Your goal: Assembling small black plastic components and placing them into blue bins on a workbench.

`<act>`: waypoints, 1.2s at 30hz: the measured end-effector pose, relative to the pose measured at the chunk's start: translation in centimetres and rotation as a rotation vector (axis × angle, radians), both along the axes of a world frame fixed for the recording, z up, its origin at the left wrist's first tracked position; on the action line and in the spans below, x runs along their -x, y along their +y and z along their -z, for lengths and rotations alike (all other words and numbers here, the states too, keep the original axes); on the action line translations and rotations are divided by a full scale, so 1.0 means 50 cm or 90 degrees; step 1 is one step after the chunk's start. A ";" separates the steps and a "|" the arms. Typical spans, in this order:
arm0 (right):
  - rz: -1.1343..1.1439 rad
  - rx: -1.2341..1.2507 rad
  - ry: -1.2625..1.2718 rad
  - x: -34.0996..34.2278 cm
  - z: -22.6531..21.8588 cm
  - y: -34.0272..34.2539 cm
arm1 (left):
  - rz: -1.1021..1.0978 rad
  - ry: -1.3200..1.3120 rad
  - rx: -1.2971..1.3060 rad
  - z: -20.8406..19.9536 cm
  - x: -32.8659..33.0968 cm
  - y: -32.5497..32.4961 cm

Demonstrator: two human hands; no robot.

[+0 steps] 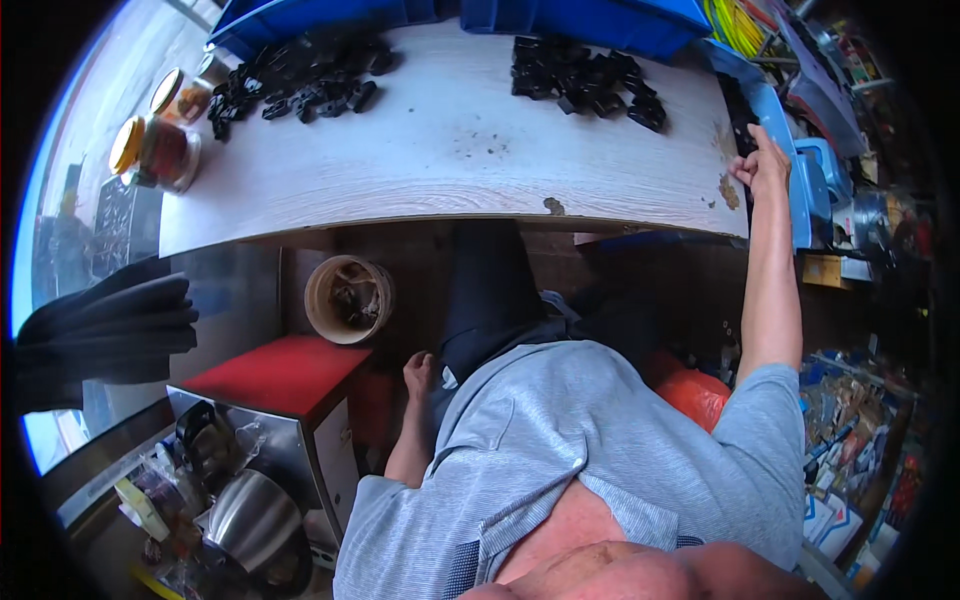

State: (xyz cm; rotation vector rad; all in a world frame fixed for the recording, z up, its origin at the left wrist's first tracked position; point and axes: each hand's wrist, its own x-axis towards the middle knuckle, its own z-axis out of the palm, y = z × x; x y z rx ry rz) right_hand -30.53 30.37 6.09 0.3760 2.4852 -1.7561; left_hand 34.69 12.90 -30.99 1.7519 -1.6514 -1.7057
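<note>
My right hand (765,168) reaches to the table's right edge, beside a light blue bin (778,130) with black pieces in it. Its fingers are apart, one stretched forward and others bent, and nothing shows between them. Low beside my left thigh, my left hand (420,374) is loosely curled, with no object visible in it. Two heaps of small black plastic parts lie on the white wood-grain table (430,150): a left heap (300,80) and a right heap (590,80). What the parts are for cannot be made out.
Blue crates (590,25) line the table's far edge. Lidded jars (160,155) stand at its left end. Below are a bucket (350,300) with scraps and a red-topped cabinet (275,375). Cluttered shelves (850,450) rise on the right; a red bag (692,395) lies beside me.
</note>
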 end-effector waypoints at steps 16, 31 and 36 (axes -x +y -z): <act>-0.045 0.079 0.135 -0.078 0.047 -0.014 | 0.167 -0.200 0.073 0.039 -0.102 0.114; -0.116 -0.237 0.308 -0.001 0.172 0.084 | 0.045 -0.248 0.039 -0.009 -0.128 0.246; -0.156 -0.364 0.398 -0.020 0.169 0.072 | 0.018 -0.264 0.023 -0.021 -0.127 0.287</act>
